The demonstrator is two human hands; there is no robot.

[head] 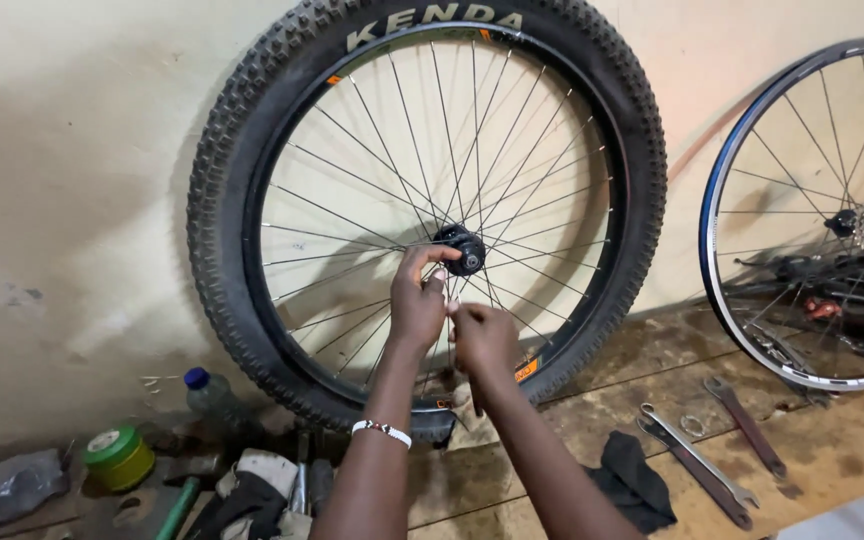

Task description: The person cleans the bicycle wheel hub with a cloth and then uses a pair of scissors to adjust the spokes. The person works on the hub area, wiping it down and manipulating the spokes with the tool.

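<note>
Where the spokes meet in the centre of the frame, the black hub (465, 248) of the knobby-tyred bicycle wheel (232, 190) sits just above and between your two hands. The wheel stands upright, leaning on the pale wall (72, 130), and fills the middle and upper part of the frame. Your left hand (419, 300) is raised to the hub's lower left side, fingers curled and pinched on the spokes (352, 210) right beside the hub; fingertips look to be touching it, hard to tell for sure. Your right hand (484, 335) is a bit lower and to the right, just under the hub, fingers closed in a pinch on something thin, a spoke or a small part, too small to tell which. Both hands are nearly touching each other. A beaded wristband (382, 431) is on your left wrist.

Further out: at the right edge of the frame a second wheel (727, 180) with a blue-lined rim and a gear cluster leans on the same wall. Lower right, on the worn wooden floor (832, 450), lie three spanners (712, 465) and a black rag (632, 480). Lower left: a plastic bottle (214, 397) with a blue cap, a green tape roll (119, 457), and a heap of rags and tools (252, 490).
</note>
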